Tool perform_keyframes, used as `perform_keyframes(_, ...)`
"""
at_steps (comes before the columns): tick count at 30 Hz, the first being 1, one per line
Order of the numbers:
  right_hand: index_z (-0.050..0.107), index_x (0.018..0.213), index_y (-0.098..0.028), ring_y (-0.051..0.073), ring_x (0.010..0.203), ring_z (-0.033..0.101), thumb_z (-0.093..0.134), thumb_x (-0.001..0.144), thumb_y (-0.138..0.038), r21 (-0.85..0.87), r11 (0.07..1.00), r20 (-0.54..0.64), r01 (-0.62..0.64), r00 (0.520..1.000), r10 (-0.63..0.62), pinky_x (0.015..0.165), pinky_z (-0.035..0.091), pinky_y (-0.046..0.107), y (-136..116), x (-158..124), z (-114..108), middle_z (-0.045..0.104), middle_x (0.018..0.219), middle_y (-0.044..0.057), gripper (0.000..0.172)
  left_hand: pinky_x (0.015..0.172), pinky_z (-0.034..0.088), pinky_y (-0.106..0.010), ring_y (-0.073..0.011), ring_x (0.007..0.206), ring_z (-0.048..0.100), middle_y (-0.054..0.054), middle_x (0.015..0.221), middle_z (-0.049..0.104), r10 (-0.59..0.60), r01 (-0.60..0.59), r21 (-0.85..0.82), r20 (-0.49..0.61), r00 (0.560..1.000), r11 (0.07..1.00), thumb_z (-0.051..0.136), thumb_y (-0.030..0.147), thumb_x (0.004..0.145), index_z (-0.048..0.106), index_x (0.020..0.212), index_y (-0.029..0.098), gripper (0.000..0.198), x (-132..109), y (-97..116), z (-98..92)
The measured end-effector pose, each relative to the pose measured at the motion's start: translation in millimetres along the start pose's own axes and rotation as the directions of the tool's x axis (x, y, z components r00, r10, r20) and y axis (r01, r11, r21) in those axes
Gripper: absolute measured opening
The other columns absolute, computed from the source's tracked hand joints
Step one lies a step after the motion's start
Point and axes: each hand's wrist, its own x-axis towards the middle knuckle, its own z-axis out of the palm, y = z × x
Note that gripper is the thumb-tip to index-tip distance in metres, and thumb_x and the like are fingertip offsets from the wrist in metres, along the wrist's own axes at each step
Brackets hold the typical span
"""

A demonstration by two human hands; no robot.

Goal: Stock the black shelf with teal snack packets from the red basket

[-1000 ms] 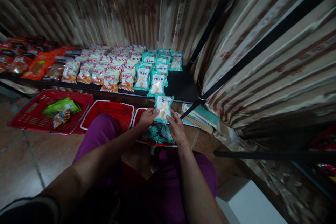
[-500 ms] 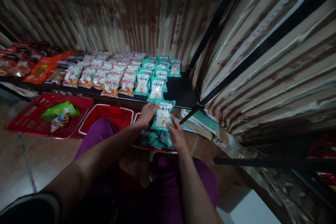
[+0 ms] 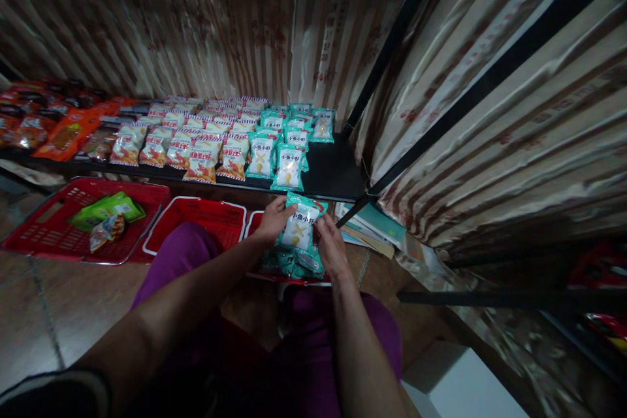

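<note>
Head | left hand (image 3: pixel 275 221): pinching teal packet (image 3: pixel 298 230) | right hand (image 3: pixel 332 245): loosely spread, touching its edge

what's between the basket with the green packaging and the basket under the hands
In the head view, another red basket stands between them, partly hidden by the person's purple-clad knee.

The held bag (image 3: pixel 298 228) is teal with a white middle and dark lettering. Left on the black shelf (image 3: pixel 333 170), white-and-orange bags (image 3: pixel 200 155) have striped edges. Baskets (image 3: pixel 221 213) are red, trousers (image 3: pixel 186 249) purple, and the far curtain (image 3: pixel 161 32) beige with brown stripes.
</note>
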Motion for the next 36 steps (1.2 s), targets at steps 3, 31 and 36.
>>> perform_keyframes(3,0.066,0.101,-0.025,0.022,0.087,0.067,0.073,0.067,-0.045,-0.006,1.0,-0.027,-0.019,0.999,0.019,0.072,0.054,0.031,0,3,6,0.073,0.087,0.001,0.04,0.069,0.049,-0.027,-0.0177,0.076,0.064,-0.005,0.085,0.07,-0.001,0.001,0.022,0.01,1.0,1.0,0.08,0.042,0.055,0.062,0.085,0.016,0.044,-2,-5,-0.7)
perform_keyframes(31,0.07,0.073,-0.018,0.012,0.053,0.058,0.077,0.059,-0.046,-0.032,0.999,-0.26,-0.016,0.965,0.007,0.052,0.045,0.024,15,15,10,0.066,0.06,-0.003,0.032,0.065,0.044,-0.024,-0.0126,0.069,0.058,-0.001,0.076,0.065,-0.064,0.063,0.102,0.012,0.998,0.993,0.074,0.046,0.062,0.061,0.083,0.016,0.039,-3,-4,-19.3)
perform_keyframes(36,0.07,0.076,-0.017,0.016,0.057,0.063,0.077,0.058,-0.048,0.034,0.999,-0.302,-0.03,0.953,0.038,0.056,0.05,0.027,14,17,10,0.068,0.059,-0.002,0.036,0.082,0.045,-0.031,-0.019,0.092,0.061,-0.008,0.101,0.067,-0.19,0.177,0.137,0.087,0.978,0.975,0.078,0.043,0.061,0.059,0.107,0.017,0.056,-16,-18,-35.3)
